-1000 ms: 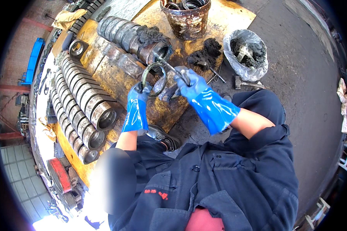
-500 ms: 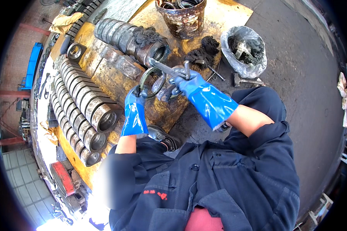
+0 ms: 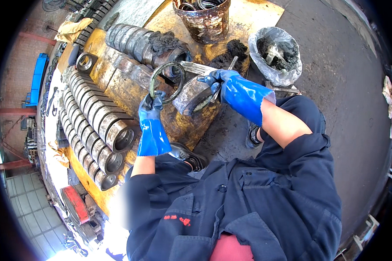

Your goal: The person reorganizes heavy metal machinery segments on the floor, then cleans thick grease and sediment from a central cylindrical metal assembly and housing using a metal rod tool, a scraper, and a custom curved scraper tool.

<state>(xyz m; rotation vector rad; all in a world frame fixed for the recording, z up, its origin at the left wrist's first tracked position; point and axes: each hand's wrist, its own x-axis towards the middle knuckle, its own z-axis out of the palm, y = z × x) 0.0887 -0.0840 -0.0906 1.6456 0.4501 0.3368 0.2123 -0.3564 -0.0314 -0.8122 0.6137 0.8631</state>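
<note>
Across the frame's upper half, an oily surface (image 3: 257, 15) is spreading; near upper centre, the left hand (image 3: 150, 108) is gripping a ring (image 3: 153, 81), the right hand (image 3: 222, 81) clasping a tool (image 3: 198, 68) beside it.

Navy work jacket (image 3: 265, 209), with its dark round button (image 3: 222, 188) as clock centre: stitched pocket flap (image 3: 260, 178) at 3 o'clock; red markings (image 3: 178, 219) at 8; ribbed red undershirt (image 3: 231, 249) at 6; bunched right sleeve (image 3: 302, 152) at 2. Glossy blue gauntlet gloves (image 3: 246, 95) with grime-darkened fingers cover the right hand (image 3: 221, 80), at 12, and left hand (image 3: 150, 106), between 10 and 11. Dark trousers (image 3: 307, 114), between 1 and 2; black shoe (image 3: 253, 136), at 1.
</note>
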